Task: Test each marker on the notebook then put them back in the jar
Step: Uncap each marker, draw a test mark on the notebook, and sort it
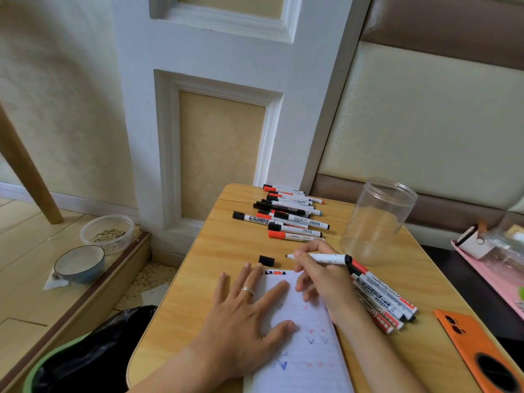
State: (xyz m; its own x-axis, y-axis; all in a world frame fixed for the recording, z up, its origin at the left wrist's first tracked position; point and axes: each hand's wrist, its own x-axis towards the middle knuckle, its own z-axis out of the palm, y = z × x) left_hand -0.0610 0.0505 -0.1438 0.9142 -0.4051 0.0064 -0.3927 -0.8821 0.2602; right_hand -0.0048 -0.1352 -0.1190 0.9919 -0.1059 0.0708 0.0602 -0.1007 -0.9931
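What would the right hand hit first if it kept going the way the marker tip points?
Probably the loose black cap. The right hand holds an uncapped marker whose tip aims left across the table toward it, though height is unclear.

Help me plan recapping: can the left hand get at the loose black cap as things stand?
Probably yes. The left hand lies flat on the notebook, holding nothing, and the black cap sits just beyond its fingertips on bare table, nothing between.

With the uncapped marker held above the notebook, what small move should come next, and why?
Probably lower the tip onto the notebook. The right hand holds the uncapped marker above the page's top edge, its black cap lies on the table, and the left hand already presses the page flat.
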